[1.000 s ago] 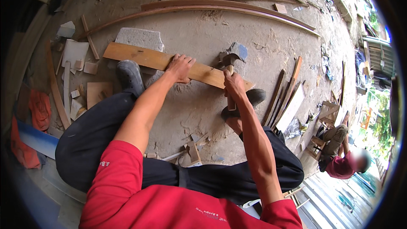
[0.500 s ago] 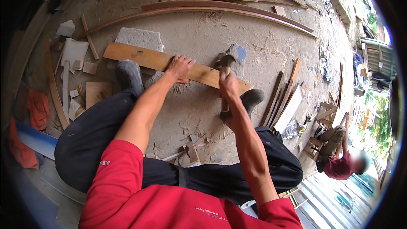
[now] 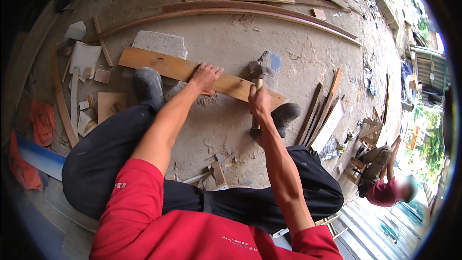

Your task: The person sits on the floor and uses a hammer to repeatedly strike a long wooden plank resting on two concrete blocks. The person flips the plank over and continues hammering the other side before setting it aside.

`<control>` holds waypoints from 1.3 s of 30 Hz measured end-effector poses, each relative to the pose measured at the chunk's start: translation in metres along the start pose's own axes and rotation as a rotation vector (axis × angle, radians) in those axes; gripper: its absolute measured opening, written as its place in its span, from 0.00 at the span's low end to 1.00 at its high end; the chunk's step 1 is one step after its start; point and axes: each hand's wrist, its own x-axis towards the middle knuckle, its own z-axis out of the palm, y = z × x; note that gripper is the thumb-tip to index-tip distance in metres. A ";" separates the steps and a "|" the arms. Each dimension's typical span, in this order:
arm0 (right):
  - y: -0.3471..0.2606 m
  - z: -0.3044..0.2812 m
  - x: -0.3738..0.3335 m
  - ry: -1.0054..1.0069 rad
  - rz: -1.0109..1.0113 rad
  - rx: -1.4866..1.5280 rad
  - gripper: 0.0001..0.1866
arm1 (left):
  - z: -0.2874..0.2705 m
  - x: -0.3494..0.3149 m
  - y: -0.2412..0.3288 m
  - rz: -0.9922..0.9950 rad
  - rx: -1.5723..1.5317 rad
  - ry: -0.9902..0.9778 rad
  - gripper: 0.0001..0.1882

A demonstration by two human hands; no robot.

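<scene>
A long yellowish-brown wooden plank slants across the middle, propped on a pale concrete block at the left and reaching a grey stone with a blue patch at the right. My left hand grips the plank near its middle, fingers over the far edge. In my right hand is a hammer, held by its wooden handle. Its dark head is a little blurred, over the plank's far edge near the right end. Whether it touches the wood I cannot tell.
My dark clogs stand near both plank ends: the left clog and the right clog. Long wooden strips lie beyond; upright-looking offcuts sit at the right. An orange cloth lies left. Another person works at far right.
The hammer head has shifted slightly right and down, tilting in my right hand. My left hand stays on the plank. The other person's arms have moved.
</scene>
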 end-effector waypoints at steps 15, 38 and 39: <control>-0.002 -0.009 0.014 0.152 -0.258 -0.130 0.20 | -0.009 0.008 -0.007 0.020 -0.013 -0.063 0.47; -0.038 0.003 -0.011 0.150 -0.041 0.368 0.19 | -0.012 0.007 -0.014 0.026 -0.026 -0.117 0.46; -0.031 0.004 -0.013 0.214 -0.093 0.345 0.19 | -0.011 0.009 -0.013 0.036 -0.021 -0.097 0.46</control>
